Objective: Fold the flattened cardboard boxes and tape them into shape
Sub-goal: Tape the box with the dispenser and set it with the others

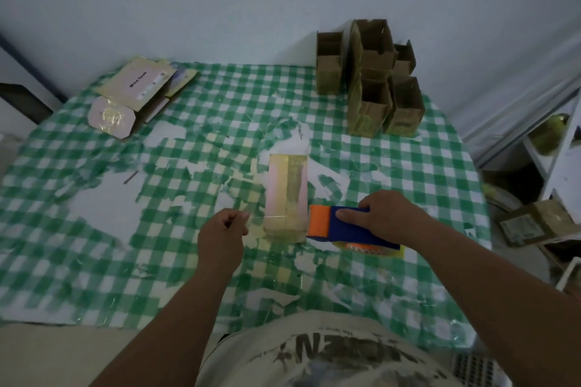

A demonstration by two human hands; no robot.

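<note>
The folded box [286, 196] lies near the middle of the checked table [408, 166], long side running toward twelve o'clock, with a strip of tape already down its centre seam. It looks light and thin-walled, so it would probably slide or dent under a hard press; the safer hold is likely flat on its top or along the stiff folded edges. The right hand [385, 217] is curled round the blue and orange tape dispenser [342, 225], which sits at three o'clock of the box's near end, touching or just beside it. The left hand [224, 229], at nine o'clock of that end, pinches the free end of the tape [270, 216] (a thin clear line, hard to see) stretched across the box. Finished boxes [374, 78] stand stacked at one o'clock, and flat ones [141, 88] wait at ten.
</note>
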